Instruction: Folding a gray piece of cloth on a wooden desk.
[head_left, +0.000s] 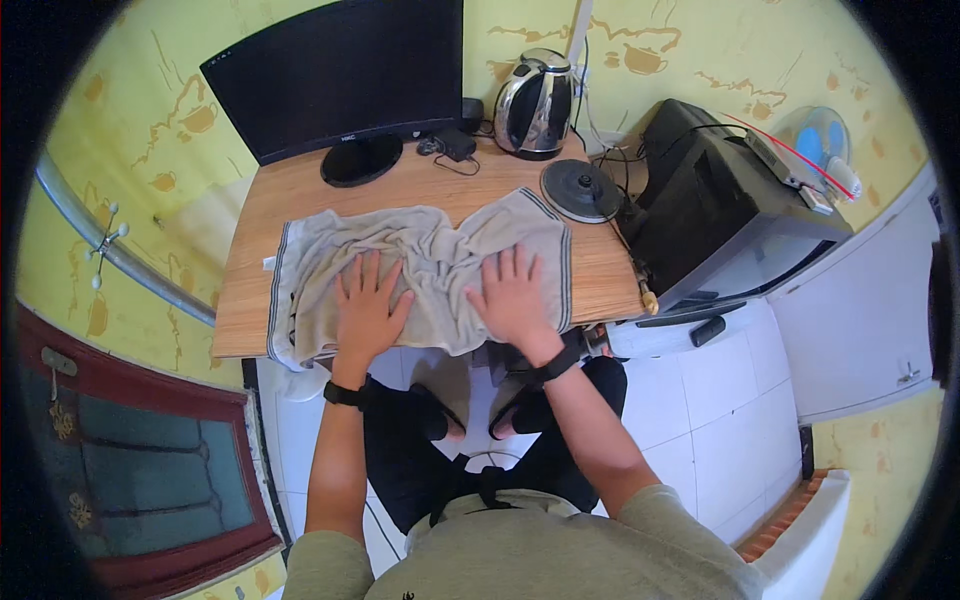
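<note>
A wrinkled grey towel (442, 255) with dark striped borders lies across the front of a wooden desk (247, 225), its lower edge reaching the desk's front edge. On the left part of the towel my left hand (370, 307) rests palm down, fingers spread. My right hand (514, 292) presses flat on the right part, fingers also apart. Neither hand grips the cloth. Folds bunch up in the towel between the two hands. Each wrist wears a black band.
Behind the towel stand a monitor (345, 75), a black power adapter (454, 142), a steel electric kettle (536, 105) and its round base (581, 189). An old CRT television (720, 202) is at the right, with a small box (776, 157) and a fan (821, 139) by it.
</note>
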